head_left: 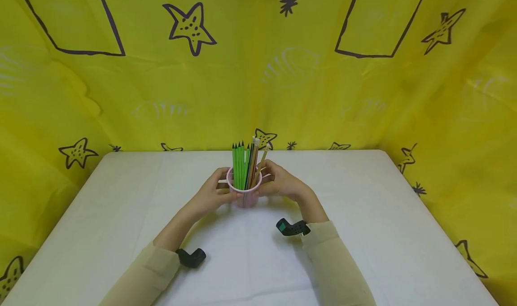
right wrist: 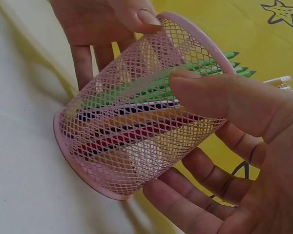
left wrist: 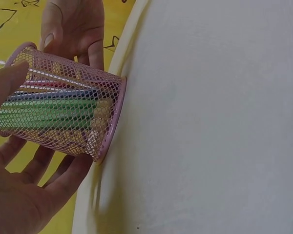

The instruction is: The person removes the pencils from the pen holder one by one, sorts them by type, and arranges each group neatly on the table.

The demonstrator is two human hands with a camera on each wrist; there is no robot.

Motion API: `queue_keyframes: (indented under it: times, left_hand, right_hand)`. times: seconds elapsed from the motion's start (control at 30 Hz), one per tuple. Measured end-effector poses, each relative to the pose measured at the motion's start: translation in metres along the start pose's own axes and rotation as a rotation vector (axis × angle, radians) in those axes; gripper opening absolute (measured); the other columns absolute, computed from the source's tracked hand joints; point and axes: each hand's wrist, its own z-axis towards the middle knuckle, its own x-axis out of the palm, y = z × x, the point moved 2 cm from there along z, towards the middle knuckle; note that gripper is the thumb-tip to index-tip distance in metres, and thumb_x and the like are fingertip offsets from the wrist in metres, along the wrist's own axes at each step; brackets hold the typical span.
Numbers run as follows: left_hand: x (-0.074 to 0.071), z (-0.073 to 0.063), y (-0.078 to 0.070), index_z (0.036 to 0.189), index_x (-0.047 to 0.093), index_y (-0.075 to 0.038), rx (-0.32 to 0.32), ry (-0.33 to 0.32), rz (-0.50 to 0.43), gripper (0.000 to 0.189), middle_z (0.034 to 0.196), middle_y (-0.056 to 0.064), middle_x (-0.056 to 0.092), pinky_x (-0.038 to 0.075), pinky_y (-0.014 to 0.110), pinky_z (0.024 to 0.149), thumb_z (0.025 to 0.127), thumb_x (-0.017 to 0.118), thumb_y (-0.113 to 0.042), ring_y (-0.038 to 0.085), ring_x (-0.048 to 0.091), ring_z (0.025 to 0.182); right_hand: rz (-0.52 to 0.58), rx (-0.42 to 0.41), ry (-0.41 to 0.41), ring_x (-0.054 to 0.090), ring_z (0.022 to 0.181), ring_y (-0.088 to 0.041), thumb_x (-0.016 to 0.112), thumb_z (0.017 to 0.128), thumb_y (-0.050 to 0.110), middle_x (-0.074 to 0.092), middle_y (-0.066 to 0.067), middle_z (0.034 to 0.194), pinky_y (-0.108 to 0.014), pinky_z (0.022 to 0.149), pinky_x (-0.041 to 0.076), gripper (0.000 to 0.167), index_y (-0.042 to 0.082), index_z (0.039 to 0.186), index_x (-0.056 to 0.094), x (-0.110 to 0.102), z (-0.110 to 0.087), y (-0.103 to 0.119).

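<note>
A pink mesh pencil cup (head_left: 244,201) stands upright between both hands near the far side of the table. Green pencils (head_left: 238,167) with dark points upward fill its left part; on the right are several other pencils, some with white ends up, one yellowish pencil (head_left: 262,159) leaning right. My left hand (head_left: 213,192) holds the cup from the left, thumb in front and fingers around the side. From the right, my right hand (head_left: 283,181) grips it, its thumb (right wrist: 205,95) on the mesh. Whether the cup's base touches the table cannot be told.
A white cloth covers the table (head_left: 242,261). Behind it and at both sides hangs a yellow curtain (head_left: 226,95) with drawn stars and fish. Dark devices, the left one (head_left: 192,257) and the right one (head_left: 291,228), jut from the beige sleeve cuffs.
</note>
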Motion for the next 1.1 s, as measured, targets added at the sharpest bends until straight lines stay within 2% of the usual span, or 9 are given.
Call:
queue_keyframes:
  times: [0.4,0.57,0.77,0.9,1.1]
  left_hand:
    - [0.001,-0.006,0.002,0.145,0.037,-0.009,0.005,0.023,0.011,0.075,0.143,0.019,0.047,0.045,0.053,0.106,0.083,0.080,-0.013,0.041,0.053,0.127]
    - [-0.001,-0.010,0.002,0.145,0.037,-0.014,-0.003,0.069,0.032,0.076,0.144,0.016,0.047,0.050,0.051,0.101,0.084,0.081,-0.016,0.038,0.055,0.125]
    - [-0.004,-0.013,-0.001,0.146,0.037,-0.019,0.017,0.125,0.078,0.079,0.139,0.013,0.052,0.053,0.045,0.097,0.082,0.083,-0.019,0.034,0.057,0.121]
    - [-0.006,-0.013,0.000,0.145,0.038,-0.017,0.035,0.147,0.093,0.078,0.134,0.012,0.055,0.053,0.044,0.097,0.082,0.083,-0.018,0.033,0.058,0.119]
    - [-0.009,-0.014,0.000,0.144,0.040,-0.013,0.052,0.166,0.076,0.077,0.136,0.013,0.053,0.054,0.044,0.096,0.081,0.083,-0.016,0.035,0.055,0.121]
  right_hand:
    - [-0.040,-0.001,0.048,0.062,0.111,-0.031,0.082,0.073,0.003,0.057,-0.017,0.123,-0.040,0.090,0.055,0.064,0.006,0.127,0.047,-0.001,-0.001,0.001]
    - [-0.039,-0.010,0.085,0.061,0.111,-0.032,0.081,0.073,0.000,0.057,-0.018,0.122,-0.039,0.088,0.056,0.063,0.002,0.125,0.046,-0.001,-0.003,0.002]
    - [-0.081,-0.007,0.115,0.062,0.110,-0.030,0.083,0.074,0.005,0.057,-0.015,0.123,-0.038,0.089,0.054,0.063,0.002,0.126,0.048,0.001,-0.006,0.005]
    - [-0.082,-0.013,0.147,0.062,0.111,-0.033,0.083,0.074,0.004,0.058,-0.014,0.123,-0.038,0.089,0.055,0.062,0.002,0.126,0.048,0.003,-0.006,0.007]
    - [-0.095,-0.030,0.180,0.062,0.114,-0.036,0.082,0.076,0.004,0.057,-0.018,0.125,-0.039,0.089,0.056,0.062,0.002,0.127,0.047,0.001,-0.007,0.007]
